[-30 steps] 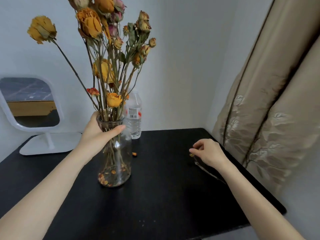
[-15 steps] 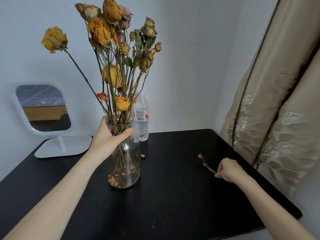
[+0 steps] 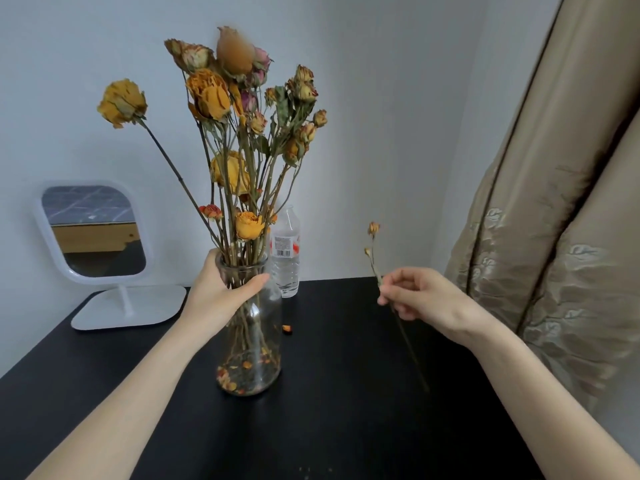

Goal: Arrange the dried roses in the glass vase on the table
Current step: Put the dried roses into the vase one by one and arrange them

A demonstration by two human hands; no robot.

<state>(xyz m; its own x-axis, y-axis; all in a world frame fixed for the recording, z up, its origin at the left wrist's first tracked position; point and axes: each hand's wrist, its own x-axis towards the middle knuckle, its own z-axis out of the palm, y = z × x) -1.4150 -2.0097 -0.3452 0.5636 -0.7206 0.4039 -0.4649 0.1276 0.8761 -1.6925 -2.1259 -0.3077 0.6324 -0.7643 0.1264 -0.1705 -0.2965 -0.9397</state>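
A clear glass vase [image 3: 254, 344] stands on the black table [image 3: 329, 410], left of centre, with fallen petals at its bottom. Several dried roses [image 3: 228, 140], mostly yellow and orange, rise from it in a loose bunch. My left hand [image 3: 216, 294] grips the vase's neck. To the right, my right hand [image 3: 420, 297] pinches a thin dried rose stem [image 3: 374, 251] above the table. That stem stands nearly upright, its small bud on top and its lower end hanging below my hand.
A plastic water bottle [image 3: 285, 258] stands just behind the vase. A white table mirror [image 3: 95, 233] sits at the back left. One loose petal [image 3: 287, 329] lies right of the vase. A beige curtain [image 3: 554, 220] hangs close along the table's right edge.
My right hand has lifted the thin stem off the table and raised it upright, moving left toward the vase. My left hand has kept its grip on the vase's neck.
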